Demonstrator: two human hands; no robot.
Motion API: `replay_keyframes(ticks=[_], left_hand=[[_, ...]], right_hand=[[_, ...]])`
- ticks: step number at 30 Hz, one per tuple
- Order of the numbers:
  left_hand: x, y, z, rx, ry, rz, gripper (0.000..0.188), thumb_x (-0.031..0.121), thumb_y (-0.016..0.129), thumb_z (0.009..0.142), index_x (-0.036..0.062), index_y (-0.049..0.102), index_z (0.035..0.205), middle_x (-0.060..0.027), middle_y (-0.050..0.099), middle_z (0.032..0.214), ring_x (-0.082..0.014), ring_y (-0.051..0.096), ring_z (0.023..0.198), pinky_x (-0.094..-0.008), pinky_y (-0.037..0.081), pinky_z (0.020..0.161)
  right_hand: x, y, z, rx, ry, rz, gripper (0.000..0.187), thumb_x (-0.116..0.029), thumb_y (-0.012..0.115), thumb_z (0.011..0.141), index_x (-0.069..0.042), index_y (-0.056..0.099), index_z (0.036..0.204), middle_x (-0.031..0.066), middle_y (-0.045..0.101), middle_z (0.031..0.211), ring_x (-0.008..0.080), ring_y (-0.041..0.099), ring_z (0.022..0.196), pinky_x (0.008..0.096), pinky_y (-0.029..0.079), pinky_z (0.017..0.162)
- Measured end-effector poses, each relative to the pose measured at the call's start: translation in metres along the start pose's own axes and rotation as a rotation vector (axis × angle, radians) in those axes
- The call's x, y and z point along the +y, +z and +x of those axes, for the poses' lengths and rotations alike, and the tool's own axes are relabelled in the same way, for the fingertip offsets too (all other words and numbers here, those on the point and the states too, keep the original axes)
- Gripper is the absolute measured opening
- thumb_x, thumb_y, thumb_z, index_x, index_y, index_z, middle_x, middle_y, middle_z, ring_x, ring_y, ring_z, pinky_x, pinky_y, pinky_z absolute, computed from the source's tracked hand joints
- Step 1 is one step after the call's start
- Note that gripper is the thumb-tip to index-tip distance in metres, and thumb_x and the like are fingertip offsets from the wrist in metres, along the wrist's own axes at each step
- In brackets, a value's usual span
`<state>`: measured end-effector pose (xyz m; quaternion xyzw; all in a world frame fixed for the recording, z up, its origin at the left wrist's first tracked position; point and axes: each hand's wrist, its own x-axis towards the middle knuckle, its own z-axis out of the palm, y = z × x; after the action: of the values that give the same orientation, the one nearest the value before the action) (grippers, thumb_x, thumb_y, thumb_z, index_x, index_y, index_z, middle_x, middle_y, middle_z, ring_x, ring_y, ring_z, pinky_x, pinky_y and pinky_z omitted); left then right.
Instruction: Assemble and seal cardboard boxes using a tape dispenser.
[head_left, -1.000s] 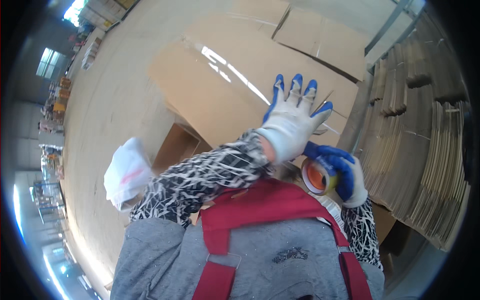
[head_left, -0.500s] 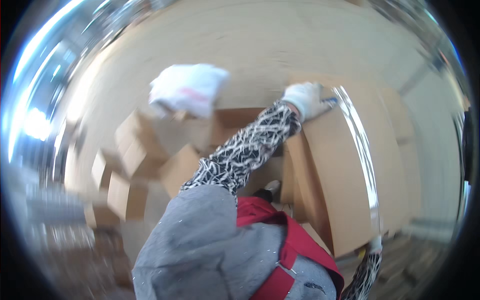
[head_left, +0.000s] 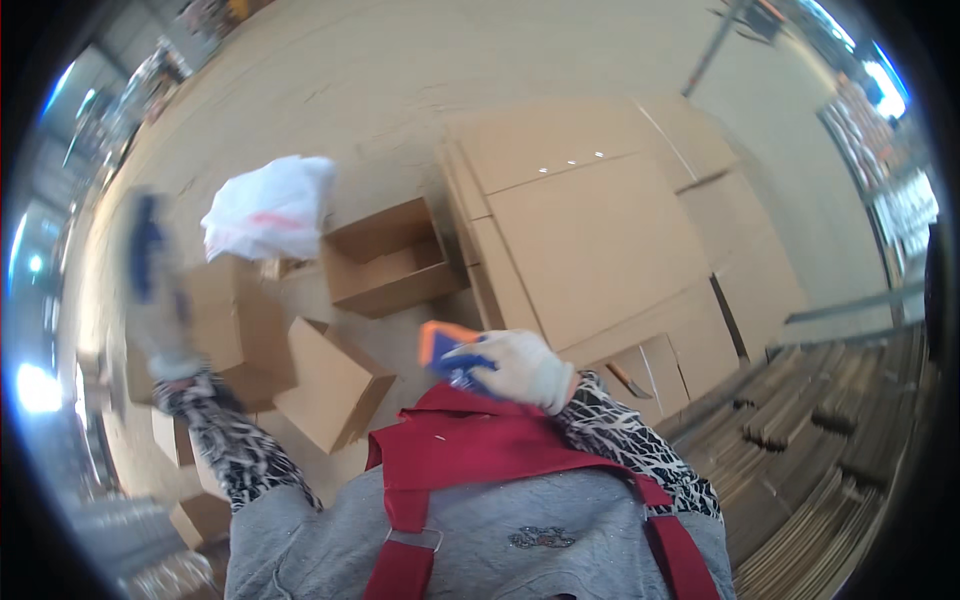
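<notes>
Cardboard fills most of what I see through the head view, with both gloved hands out ahead of the red apron (head_left: 480, 440). On my feed the right hand (head_left: 520, 368) sits just above the apron's upper edge, its fingers curled around an orange object (head_left: 436, 345) that pokes out past them on the left. Much of that piece is hidden by the blue-coated fingertips, so I can't make out its full shape.

The left hand (head_left: 160, 300) is up at the far left, well apart from the right one, and smeared by blur. I can't tell whether its fingers are spread or closed, or whether it touches the brown box (head_left: 235, 325) just beside it.

Between the hands I have a tilted box (head_left: 335, 392) near the apron and, beyond it, an open box (head_left: 395, 262) with its inside facing up. A white bag (head_left: 270, 212) with pinkish marks lies to the left of that open box. To its right stands a broad carton stack (head_left: 585, 240), its top made of flat brown panels. Near the right wrist, a slim tool (head_left: 628, 380) with a brown handle rests on the cardboard. Lower right, I see flattened cardboard (head_left: 800, 440) in layered piles, and pale floor (head_left: 400, 60) stretches away past everything.
</notes>
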<state>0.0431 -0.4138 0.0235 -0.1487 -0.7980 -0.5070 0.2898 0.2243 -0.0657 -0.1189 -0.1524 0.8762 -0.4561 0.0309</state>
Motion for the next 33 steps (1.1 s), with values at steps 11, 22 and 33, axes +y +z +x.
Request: replay_keyframes(ticks=[11, 22, 33], left_hand=[[-0.15, 0.447, -0.111, -1.393, 0.146, 0.686, 0.094, 0.066, 0.059, 0.077, 0.0186, 0.022, 0.149, -0.0166, 0.018, 0.155, -0.034, 0.015, 0.143, -0.0539, 0.014, 0.114], [-0.165, 0.44, -0.165, -1.711, 0.631, 0.423, 0.082, 0.057, 0.065, 0.075, 0.0244, 0.034, 0.145, -0.0214, 0.02, 0.152, -0.0449, 0.013, 0.14, -0.0646, 0.01, 0.11], [-0.084, 0.716, -0.12, -1.424, 0.953, 0.219, 0.078, 0.045, 0.071, 0.074, 0.0116, 0.042, 0.139, -0.017, 0.04, 0.143, -0.0326, 0.033, 0.135, -0.0493, 0.02, 0.113]], right_hand=[[0.097, 0.045, -0.225, 0.722, 1.039, 0.526, 0.028, -0.017, 0.058, 0.083, -0.005, 0.069, 0.106, 0.0158, 0.069, 0.096, 0.0246, 0.067, 0.089, 0.0314, 0.05, 0.08], [0.068, 0.055, -0.171, 1.07, 1.37, 0.927, 0.034, -0.021, 0.06, 0.088, 0.006, 0.065, 0.109, 0.0056, 0.067, 0.093, 0.013, 0.063, 0.084, 0.0242, 0.05, 0.074], [0.05, 0.043, -0.144, 1.301, 1.372, 0.87, 0.035, -0.018, 0.057, 0.088, 0.008, 0.062, 0.11, 0.0093, 0.067, 0.097, 0.0142, 0.063, 0.086, 0.0251, 0.05, 0.077]])
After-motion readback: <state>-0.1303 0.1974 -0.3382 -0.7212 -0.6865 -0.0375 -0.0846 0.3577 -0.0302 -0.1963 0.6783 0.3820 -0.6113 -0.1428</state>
